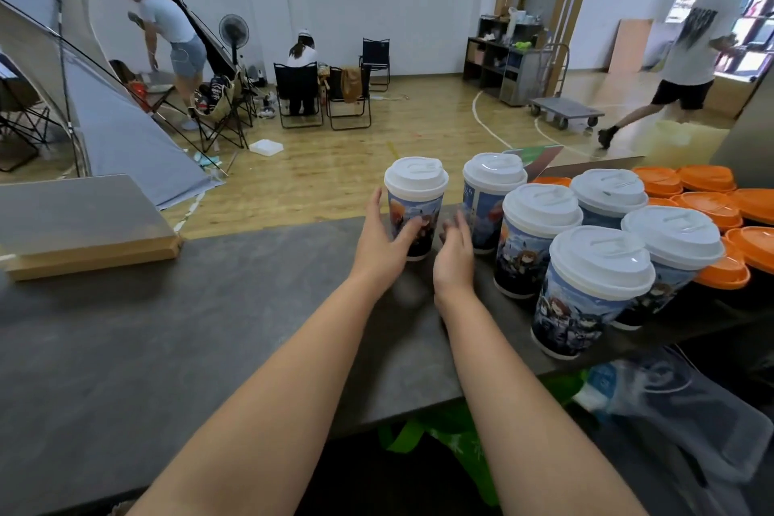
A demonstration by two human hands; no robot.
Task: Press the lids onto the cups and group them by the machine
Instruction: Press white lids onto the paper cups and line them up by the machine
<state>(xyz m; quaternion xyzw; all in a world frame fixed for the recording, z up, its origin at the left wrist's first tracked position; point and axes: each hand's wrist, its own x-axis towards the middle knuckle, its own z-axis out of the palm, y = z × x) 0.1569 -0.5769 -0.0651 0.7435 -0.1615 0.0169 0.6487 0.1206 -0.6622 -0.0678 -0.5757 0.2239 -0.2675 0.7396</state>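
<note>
Upright, white-lidded printed cups (540,239); six, closely grouped

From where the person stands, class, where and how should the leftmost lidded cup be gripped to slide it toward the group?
Grip the leftmost cup round its printed wall below the white lid, from its open left and near sides. It stands upright and apart from the others, with the left hand already against that wall.

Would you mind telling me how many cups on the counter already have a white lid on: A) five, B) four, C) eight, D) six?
D: six lidded cups stand on the counter, the leftmost cup between the left hand and right hand, five more to its right.
</note>
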